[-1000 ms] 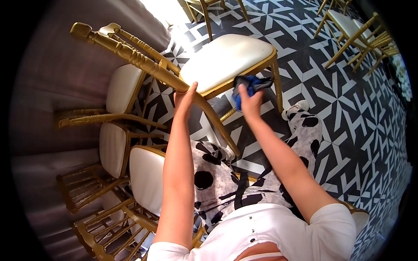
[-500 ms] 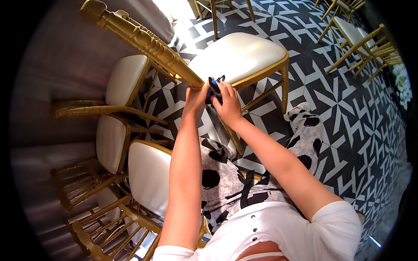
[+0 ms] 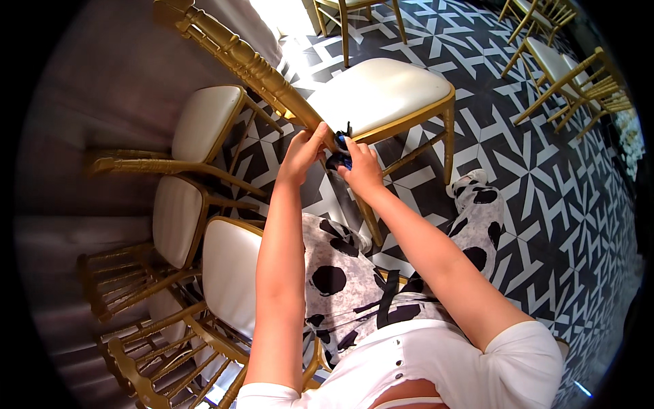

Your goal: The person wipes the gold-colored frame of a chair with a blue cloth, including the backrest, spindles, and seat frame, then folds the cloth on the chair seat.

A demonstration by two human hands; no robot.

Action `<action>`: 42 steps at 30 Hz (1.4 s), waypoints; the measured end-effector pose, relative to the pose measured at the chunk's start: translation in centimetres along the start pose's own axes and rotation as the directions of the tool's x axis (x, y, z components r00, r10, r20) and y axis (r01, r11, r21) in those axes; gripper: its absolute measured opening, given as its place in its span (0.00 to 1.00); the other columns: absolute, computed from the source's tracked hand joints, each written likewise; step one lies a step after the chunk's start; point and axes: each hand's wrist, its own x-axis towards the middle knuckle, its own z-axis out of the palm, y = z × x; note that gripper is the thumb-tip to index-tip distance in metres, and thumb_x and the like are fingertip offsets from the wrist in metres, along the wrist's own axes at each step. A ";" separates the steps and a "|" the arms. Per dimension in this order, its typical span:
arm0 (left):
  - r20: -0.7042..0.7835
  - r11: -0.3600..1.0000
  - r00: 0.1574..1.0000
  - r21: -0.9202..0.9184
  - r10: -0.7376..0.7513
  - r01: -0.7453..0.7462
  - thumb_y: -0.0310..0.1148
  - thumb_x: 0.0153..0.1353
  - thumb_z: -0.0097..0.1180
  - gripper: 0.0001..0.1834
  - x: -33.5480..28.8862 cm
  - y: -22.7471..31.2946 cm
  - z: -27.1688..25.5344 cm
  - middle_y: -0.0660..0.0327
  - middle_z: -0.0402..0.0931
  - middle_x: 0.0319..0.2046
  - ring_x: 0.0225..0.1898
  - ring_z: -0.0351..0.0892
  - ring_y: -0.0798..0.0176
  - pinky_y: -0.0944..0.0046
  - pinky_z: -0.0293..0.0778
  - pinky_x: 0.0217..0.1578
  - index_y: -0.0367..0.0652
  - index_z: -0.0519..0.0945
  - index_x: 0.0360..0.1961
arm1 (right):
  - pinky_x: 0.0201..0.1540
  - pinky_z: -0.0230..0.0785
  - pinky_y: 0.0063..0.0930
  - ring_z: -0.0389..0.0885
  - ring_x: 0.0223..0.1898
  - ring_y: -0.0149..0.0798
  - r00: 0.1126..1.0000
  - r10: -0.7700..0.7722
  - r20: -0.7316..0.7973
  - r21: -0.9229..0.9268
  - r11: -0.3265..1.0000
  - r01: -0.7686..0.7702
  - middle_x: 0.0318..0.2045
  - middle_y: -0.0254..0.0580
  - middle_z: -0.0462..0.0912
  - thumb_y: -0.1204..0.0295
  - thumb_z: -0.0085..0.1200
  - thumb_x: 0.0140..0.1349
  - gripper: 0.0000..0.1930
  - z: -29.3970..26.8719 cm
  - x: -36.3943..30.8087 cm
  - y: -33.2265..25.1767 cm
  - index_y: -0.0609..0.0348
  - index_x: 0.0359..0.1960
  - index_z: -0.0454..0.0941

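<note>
A gold chair with a white padded seat (image 3: 381, 92) stands in front of me, its turned gold back post (image 3: 255, 71) slanting in from the upper left. My left hand (image 3: 300, 158) is closed around the lower part of this post, thumb laid along it and some fingers hidden behind. Close beside it, my right hand (image 3: 362, 169) pinches a small blue-and-black object (image 3: 340, 159) against the post, just in front of the seat's corner. A thin black end of the object sticks up above my fingers. Its exact kind does not show.
More gold chairs with white seats, one of them here (image 3: 208, 124), stand along a draped grey curtain (image 3: 68, 198) on the left. Other chairs (image 3: 558, 68) are at the far right near white flowers (image 3: 629, 140). The floor (image 3: 545, 225) has a black-and-white geometric pattern.
The whole view has shifted a little. My left hand has turned, its thumb now lying along the post, and more of the blue-and-black object shows below my right fingers.
</note>
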 end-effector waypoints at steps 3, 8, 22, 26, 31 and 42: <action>-0.027 1.000 0.999 -0.019 0.022 -0.022 0.60 0.64 0.57 0.35 0.3 -0.7 -0.2 0.58 0.76 0.52 0.55 0.75 0.59 0.58 0.70 0.55 0.37 0.73 0.57 | 0.51 0.73 0.46 0.76 0.49 0.53 0.999 0.016 0.047 -0.044 0.999 -0.014 0.48 0.46 0.77 0.64 0.68 0.50 0.38 0.1 0.6 -0.4 0.44 0.66 0.67; -0.134 0.988 0.988 0.143 0.074 -0.054 0.61 0.61 0.59 0.33 0.0 -0.6 -0.3 0.58 0.81 0.41 0.43 0.81 0.60 0.60 0.75 0.45 0.36 0.80 0.46 | 0.50 0.74 0.48 0.78 0.49 0.55 0.986 0.104 0.128 -0.099 0.991 -0.091 0.47 0.49 0.77 0.62 0.67 0.52 0.36 -0.6 1.1 -1.7 0.44 0.64 0.68; -0.198 0.826 0.804 0.071 0.561 -0.559 0.42 0.70 0.58 0.14 1.1 2.1 -1.0 0.70 0.75 0.39 0.42 0.70 0.73 0.69 0.66 0.47 0.41 0.78 0.45 | 0.52 0.72 0.46 0.78 0.51 0.56 0.995 0.011 0.094 0.069 0.997 -0.017 0.48 0.51 0.77 0.62 0.66 0.52 0.35 -0.9 1.0 0.2 0.48 0.63 0.69; -0.150 0.809 0.796 0.052 0.586 -0.586 0.40 0.70 0.58 0.13 2.3 2.1 -1.5 0.70 0.74 0.38 0.40 0.69 0.74 0.71 0.66 0.45 0.41 0.76 0.45 | 0.56 0.69 0.43 0.77 0.54 0.58 0.994 -0.095 -0.047 0.222 0.969 0.104 0.52 0.60 0.78 0.59 0.66 0.53 0.37 -2.6 2.1 -1.0 0.57 0.64 0.67; -0.221 0.833 0.807 0.058 0.548 -0.550 0.42 0.70 0.58 0.14 3.0 2.2 -1.2 0.70 0.74 0.36 0.40 0.69 0.74 0.71 0.66 0.44 0.42 0.76 0.46 | 0.52 0.70 0.45 0.76 0.51 0.57 0.985 -0.027 -0.168 0.161 0.985 0.055 0.50 0.55 0.73 0.56 0.67 0.54 0.31 -2.9 3.8 -3.4 0.58 0.53 0.67; -0.306 0.768 0.712 0.124 0.632 -0.629 0.39 0.68 0.60 0.15 3.3 1.6 -0.2 0.62 0.77 0.35 0.37 0.73 0.68 0.65 0.71 0.41 0.37 0.74 0.43 | 0.49 0.72 0.48 0.76 0.50 0.55 0.991 0.134 -0.003 -0.098 0.986 -0.134 0.45 0.49 0.74 0.60 0.69 0.51 0.26 1.2 -1.3 1.5 0.57 0.45 0.68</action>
